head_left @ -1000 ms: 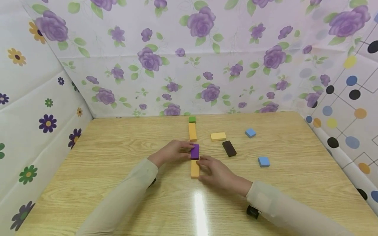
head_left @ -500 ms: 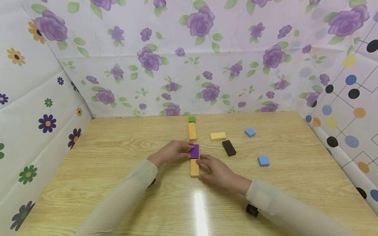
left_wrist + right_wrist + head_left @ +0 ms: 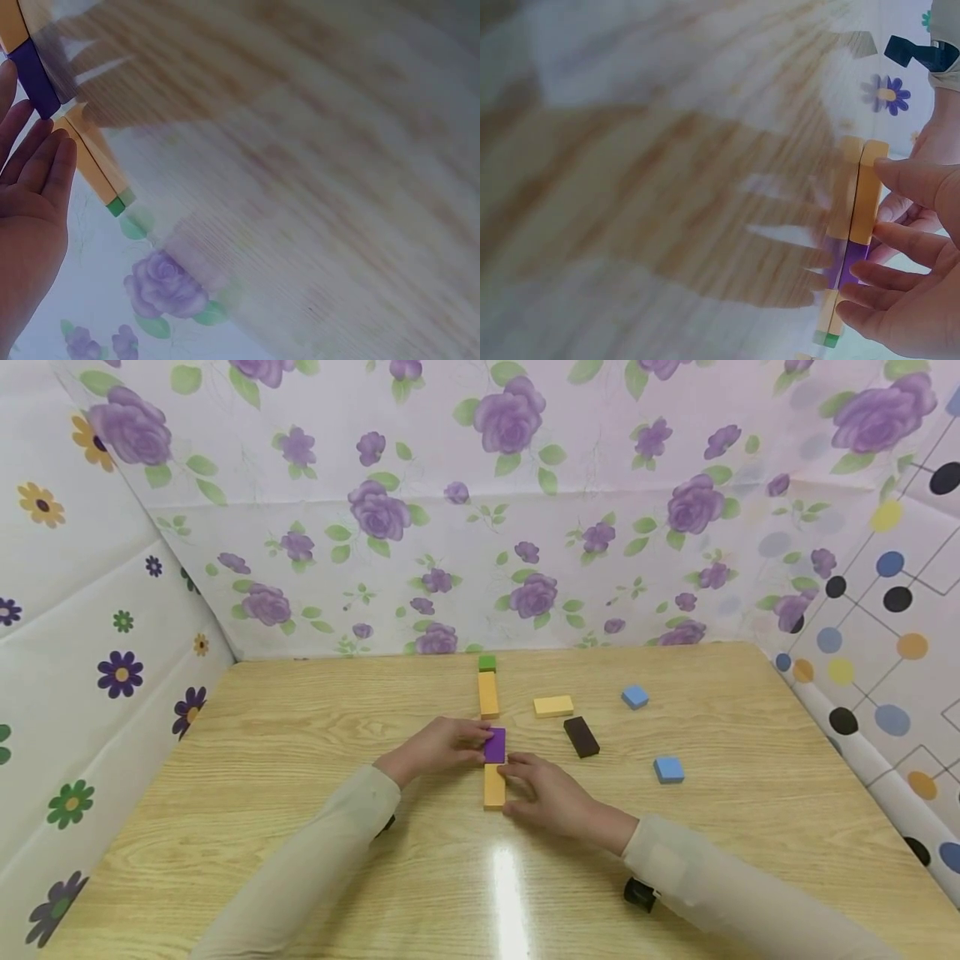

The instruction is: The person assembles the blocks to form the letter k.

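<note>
A purple block (image 3: 495, 746) lies end to end with an orange block (image 3: 494, 787) on its near side. Beyond a small gap, a second orange block (image 3: 488, 695) and a green block (image 3: 487, 664) continue the row. My left hand (image 3: 441, 748) is at the purple block's left side, fingertips and thumb against its edge. From the right, my right hand (image 3: 555, 800) sets thumb and forefinger along the near orange block (image 3: 866, 193). In the left wrist view the fingers of the left hand (image 3: 34, 187) extend fairly straight beside the purple block (image 3: 36, 81).
Right of the row lie a pale yellow block (image 3: 553, 707), a dark brown block (image 3: 582, 737), and two blue blocks, one farther back (image 3: 635, 697) and one nearer (image 3: 669, 769). Patterned cloth stands around the wooden table (image 3: 300, 710) at the back and both sides.
Both hands stay almost where they were. The near orange block has shifted very slightly away from me, up against the purple block.
</note>
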### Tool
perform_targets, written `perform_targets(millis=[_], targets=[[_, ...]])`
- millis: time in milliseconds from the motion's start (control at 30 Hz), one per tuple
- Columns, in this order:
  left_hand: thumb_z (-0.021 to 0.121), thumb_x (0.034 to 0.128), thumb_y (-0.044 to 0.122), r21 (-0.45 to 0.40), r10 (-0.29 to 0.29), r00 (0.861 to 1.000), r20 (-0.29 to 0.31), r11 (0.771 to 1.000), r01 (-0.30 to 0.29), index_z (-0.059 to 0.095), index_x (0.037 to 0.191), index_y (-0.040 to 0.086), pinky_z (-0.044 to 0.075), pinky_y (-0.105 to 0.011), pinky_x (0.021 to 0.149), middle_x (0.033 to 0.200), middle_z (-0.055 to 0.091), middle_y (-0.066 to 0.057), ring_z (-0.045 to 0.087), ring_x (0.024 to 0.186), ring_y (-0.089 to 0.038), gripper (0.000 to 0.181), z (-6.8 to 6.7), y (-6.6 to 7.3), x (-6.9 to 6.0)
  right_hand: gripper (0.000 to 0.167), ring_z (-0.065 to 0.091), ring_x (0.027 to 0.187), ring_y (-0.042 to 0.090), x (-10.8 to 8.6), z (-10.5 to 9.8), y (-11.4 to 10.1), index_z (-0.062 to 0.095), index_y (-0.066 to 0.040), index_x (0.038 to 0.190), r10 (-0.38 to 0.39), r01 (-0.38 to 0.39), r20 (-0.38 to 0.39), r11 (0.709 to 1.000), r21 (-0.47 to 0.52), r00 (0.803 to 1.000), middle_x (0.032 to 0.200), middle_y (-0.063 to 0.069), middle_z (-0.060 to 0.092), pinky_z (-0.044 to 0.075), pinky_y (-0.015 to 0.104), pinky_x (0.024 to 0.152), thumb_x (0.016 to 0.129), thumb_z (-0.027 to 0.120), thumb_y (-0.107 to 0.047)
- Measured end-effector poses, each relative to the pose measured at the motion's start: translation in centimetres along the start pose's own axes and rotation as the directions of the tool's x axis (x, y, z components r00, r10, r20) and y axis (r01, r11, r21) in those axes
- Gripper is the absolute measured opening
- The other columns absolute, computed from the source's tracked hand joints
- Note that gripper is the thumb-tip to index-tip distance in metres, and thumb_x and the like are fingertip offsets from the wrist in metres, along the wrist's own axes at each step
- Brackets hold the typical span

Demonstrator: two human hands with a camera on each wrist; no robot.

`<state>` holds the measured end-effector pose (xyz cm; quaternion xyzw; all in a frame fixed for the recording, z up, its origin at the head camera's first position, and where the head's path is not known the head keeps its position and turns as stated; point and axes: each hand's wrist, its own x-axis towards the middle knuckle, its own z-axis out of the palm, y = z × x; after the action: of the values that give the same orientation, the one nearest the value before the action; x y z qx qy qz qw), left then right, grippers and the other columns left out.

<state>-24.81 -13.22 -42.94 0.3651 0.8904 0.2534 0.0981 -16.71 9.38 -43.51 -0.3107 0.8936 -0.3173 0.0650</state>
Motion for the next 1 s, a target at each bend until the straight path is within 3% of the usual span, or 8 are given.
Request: perform_targets(millis=[300,700,1000], targets=[[0.069,0.0896,0.020,0.013,-0.025,1.000,0.018,1.000,0.025,0.061,0.129,0.006,0.040,-0.038,0.107,0.139,0.053,-0.009,0.049,0.129,-0.026,0.043,0.08,-0.05,-0.12,0.052,0.044,0.128,0.042,-0.06,-0.03,-0.01,0.055,0.002,0.133,0.008,-0.008,0.003,1.000,-0.009,1.000,0.142,0.026,0.044,0.036,0.054,0.107,0.088,0.071,-0.020],[0.069,0.0898,0.019,0.024,-0.007,1.000,0.009,1.000,0.007,0.061,0.129,0.004,0.040,-0.038,0.107,0.140,0.052,-0.011,0.049,0.129,-0.027,0.042,0.21,-0.17,-0.13,0.054,0.043,0.130,0.039,0.01,-0.14,-0.04,0.054,0.001,0.133,0.016,-0.016,0.008,1.000,0.007,1.000,0.143,0.023,0.044,0.035,0.052,0.108,0.088,0.072,-0.021],[0.068,0.0902,0.018,-0.007,-0.048,0.999,0.018,0.999,0.048,0.059,0.131,0.004,0.042,-0.037,0.106,0.143,0.048,-0.012,0.048,0.129,-0.026,0.044,0.24,0.34,-0.28,0.055,0.043,0.130,0.038,0.01,-0.08,0.10,0.053,0.000,0.134,0.025,-0.025,0.014,0.999,0.021,1.000,0.143,0.022,0.044,0.036,0.051,0.108,0.088,0.072,-0.021]])
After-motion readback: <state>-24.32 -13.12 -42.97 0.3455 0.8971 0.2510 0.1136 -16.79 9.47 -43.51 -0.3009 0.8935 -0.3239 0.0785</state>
